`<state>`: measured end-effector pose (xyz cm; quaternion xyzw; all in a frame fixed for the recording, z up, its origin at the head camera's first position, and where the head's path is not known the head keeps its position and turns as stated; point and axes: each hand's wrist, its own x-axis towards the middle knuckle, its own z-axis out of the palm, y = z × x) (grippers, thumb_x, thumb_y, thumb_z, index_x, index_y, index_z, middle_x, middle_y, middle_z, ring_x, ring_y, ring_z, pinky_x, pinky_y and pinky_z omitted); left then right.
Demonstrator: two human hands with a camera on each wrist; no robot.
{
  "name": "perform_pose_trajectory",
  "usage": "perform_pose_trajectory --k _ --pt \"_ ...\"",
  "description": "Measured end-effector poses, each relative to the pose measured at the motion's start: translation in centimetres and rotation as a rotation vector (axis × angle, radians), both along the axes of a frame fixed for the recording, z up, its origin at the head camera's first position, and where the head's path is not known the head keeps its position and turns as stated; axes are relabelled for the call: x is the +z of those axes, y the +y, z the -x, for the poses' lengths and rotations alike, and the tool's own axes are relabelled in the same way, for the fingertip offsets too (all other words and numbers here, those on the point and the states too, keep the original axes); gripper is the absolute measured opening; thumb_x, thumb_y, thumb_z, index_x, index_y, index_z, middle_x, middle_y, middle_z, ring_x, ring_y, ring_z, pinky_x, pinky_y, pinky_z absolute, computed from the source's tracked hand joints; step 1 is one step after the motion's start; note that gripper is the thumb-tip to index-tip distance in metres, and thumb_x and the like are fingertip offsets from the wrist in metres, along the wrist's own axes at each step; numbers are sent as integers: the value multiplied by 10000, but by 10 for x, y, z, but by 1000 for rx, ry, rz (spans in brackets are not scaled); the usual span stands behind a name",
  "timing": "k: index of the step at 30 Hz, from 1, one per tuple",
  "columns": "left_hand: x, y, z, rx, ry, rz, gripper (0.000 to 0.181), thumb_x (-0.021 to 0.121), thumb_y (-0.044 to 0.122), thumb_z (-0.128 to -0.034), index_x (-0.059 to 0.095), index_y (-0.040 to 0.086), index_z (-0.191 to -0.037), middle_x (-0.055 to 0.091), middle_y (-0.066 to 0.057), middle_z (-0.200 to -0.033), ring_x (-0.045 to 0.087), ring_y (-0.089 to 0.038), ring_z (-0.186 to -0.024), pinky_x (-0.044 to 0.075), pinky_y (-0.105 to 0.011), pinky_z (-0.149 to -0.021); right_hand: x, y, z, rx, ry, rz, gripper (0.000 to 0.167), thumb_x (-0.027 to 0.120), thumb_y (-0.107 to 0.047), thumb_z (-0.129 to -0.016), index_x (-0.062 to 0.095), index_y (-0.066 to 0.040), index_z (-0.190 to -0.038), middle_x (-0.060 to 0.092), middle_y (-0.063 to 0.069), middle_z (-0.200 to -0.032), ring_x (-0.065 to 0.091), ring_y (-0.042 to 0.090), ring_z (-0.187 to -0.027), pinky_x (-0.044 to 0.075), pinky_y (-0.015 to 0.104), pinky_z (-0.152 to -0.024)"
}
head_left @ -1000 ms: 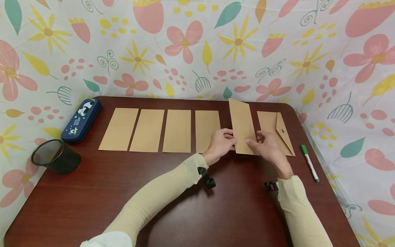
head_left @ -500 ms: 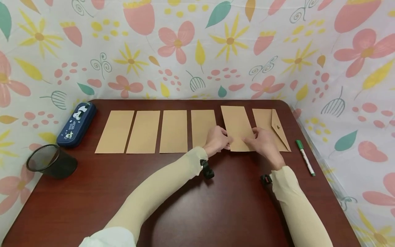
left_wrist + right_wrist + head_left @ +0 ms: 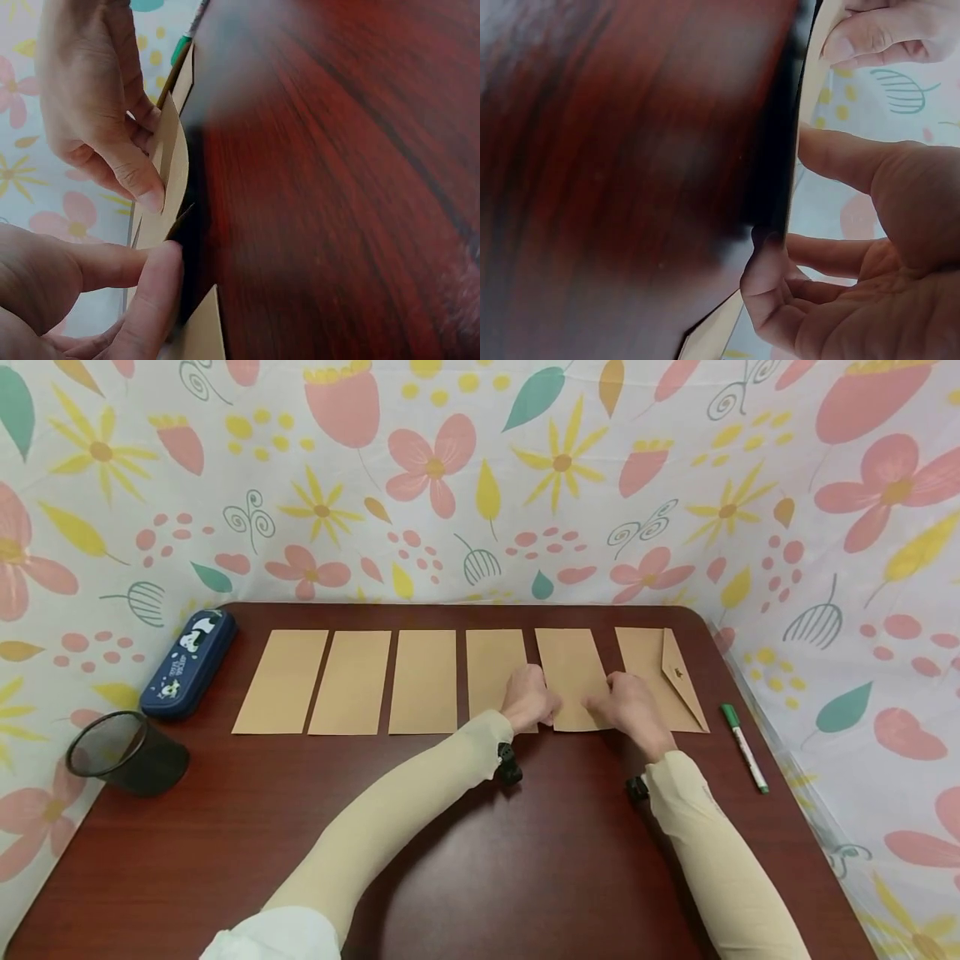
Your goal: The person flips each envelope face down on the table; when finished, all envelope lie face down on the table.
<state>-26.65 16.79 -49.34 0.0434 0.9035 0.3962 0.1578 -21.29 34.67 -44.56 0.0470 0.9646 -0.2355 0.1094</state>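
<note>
A brown paper envelope (image 3: 567,664) lies at the right part of a row of similar envelopes. My left hand (image 3: 528,697) pinches its lower left corner. On the right edge is my right hand (image 3: 633,710), its thumb on top and fingers curled at the edge. In the left wrist view, the envelope (image 3: 171,176) bows slightly, its near edge a little off the table between the left hand (image 3: 82,292) and the right hand (image 3: 94,105). At the row's right end lies an envelope with its flap (image 3: 678,677) showing, beside the right hand.
Several envelopes (image 3: 281,681) lie flap-hidden to the left on the dark wooden table (image 3: 480,877). A blue pencil case (image 3: 189,664) and black mesh pen cup (image 3: 131,756) stand at left. A green-capped marker (image 3: 745,747) lies at right. A floral curtain (image 3: 450,552) hangs behind.
The held envelope was tilted up with its far end raised; it has come down nearly flat into the row. Both hands have stayed on its sides, lowering with it.
</note>
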Motion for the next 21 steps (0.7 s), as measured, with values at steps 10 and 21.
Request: perform_pose_trajectory --k 10,21 --pt "-12 3 14 -90 6 27 180 731 -23 -761 702 91 -625 693 -7 -487 705 -107 -433 496 -216 -423 -4 -1 4 -24 10 -18 689 713 -328 -989 554 170 -1438 599 408 -1451 604 547 -1333 520 609 -1135" --pt "-21 2 18 -169 65 80 352 757 58 -846 620 132 -531 684 2 -486 693 -107 -429 524 -213 -452 -30 17 16 -19 58 -7 665 772 -411 -949 636 134 -1303 675 376 -1286 662 494 -1109 573 538 -948"
